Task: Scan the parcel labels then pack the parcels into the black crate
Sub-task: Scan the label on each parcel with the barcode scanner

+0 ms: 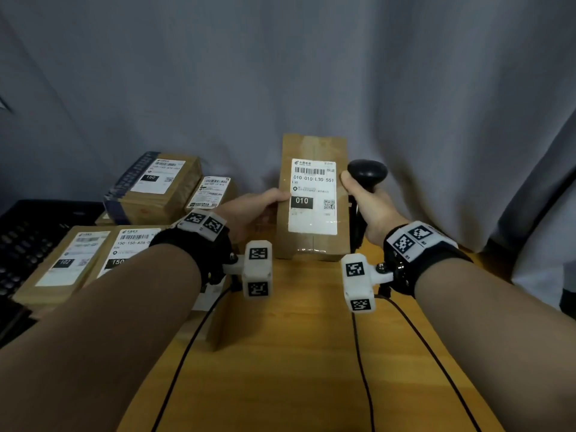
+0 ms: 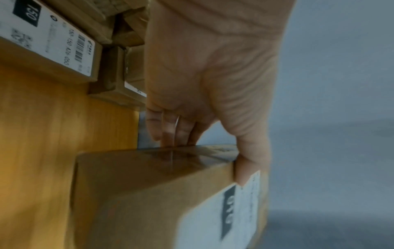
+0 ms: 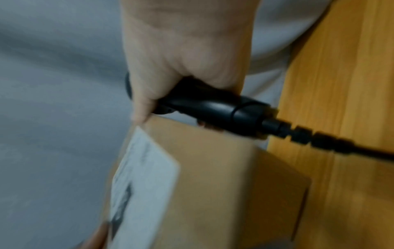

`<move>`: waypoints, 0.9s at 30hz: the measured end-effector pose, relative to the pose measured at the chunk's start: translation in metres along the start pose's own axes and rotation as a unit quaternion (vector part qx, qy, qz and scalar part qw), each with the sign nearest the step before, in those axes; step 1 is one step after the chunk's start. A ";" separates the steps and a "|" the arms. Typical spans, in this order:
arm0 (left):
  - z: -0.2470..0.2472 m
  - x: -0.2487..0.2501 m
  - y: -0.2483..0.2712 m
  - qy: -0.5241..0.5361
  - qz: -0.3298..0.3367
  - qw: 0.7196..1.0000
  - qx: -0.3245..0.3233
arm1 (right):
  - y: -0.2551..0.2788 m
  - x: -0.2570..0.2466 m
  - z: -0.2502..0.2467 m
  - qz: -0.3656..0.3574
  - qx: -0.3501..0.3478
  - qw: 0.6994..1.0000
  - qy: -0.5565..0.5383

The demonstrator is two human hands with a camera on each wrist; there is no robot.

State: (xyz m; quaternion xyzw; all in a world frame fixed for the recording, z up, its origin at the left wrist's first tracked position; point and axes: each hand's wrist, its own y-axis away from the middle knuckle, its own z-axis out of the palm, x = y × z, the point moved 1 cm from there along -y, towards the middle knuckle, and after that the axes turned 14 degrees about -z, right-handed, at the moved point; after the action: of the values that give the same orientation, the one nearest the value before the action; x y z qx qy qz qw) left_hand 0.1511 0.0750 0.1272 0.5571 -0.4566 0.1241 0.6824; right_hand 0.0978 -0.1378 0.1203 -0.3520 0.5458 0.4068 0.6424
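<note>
The left hand (image 1: 249, 210) grips the left edge of an upright parcel (image 1: 311, 244) while the right hand (image 1: 371, 207), just right of it, clasps a black scanner (image 1: 367, 171).

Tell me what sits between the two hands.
The 010 parcel, gripped by the left hand; the right hand holds the scanner. Head view.

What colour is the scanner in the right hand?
Black. The scanner shows best in the head view, gripped by the right hand.

Right hand (image 3: 187, 55) around black scanner (image 3: 215, 107)
</note>
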 end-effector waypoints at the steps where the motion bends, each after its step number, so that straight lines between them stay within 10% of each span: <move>1: -0.002 -0.001 -0.001 -0.008 -0.007 1.000 0.006 | -0.001 -0.002 0.000 -0.012 0.002 0.999 0.051; 11: -0.020 -0.037 -0.024 -0.016 -0.002 0.984 0.176 | 0.025 -0.074 0.027 0.006 -0.236 0.955 0.178; 27: -0.020 -0.030 -0.019 -0.005 0.024 0.985 0.173 | 0.037 -0.075 0.035 0.015 -0.206 0.953 0.220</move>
State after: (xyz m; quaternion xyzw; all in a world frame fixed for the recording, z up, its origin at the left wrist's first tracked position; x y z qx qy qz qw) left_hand 0.1568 0.0962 0.0926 0.6563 -0.4450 0.2148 0.5701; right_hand 0.0729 -0.1014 0.1991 -0.5495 0.5826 0.4325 0.4140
